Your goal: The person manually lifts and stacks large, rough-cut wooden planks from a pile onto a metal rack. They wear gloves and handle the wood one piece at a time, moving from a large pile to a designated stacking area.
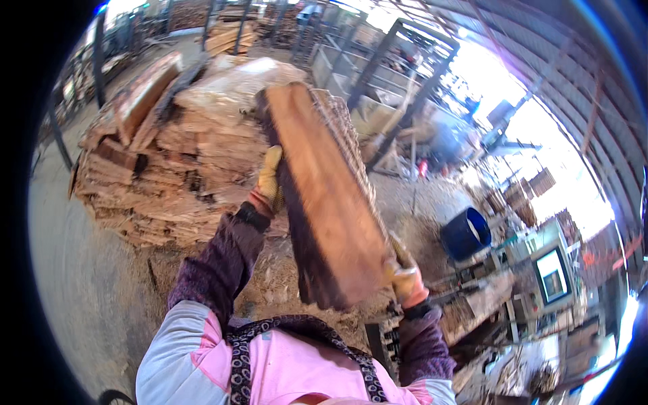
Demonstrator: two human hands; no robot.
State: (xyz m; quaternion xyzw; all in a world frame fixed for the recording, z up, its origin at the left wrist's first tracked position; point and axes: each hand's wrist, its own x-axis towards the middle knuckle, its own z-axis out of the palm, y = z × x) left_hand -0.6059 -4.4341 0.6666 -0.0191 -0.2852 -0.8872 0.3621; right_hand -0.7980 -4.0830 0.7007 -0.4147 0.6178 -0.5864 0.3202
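A long wooden slab [324, 196] with a reddish-brown sawn face and dark bark along its edges is held up in front of my chest, slanting from far left to near right. My left hand [271, 181], in a yellow glove, grips its left edge about midway. My right hand [403, 271], gloved as well, holds the near right corner, with its fingers around the edge. Behind the slab's far end stands a big stack of rough boards [182, 155], with several loose pieces lying on top at its left.
To the right is a blue drum [466, 233], near a machine with a screen [552, 275]. Dark metal posts [412, 101] rise beyond the stack. Sawdust covers the ground [270, 277] between me and the stack. More timber [231, 37] is piled far back.
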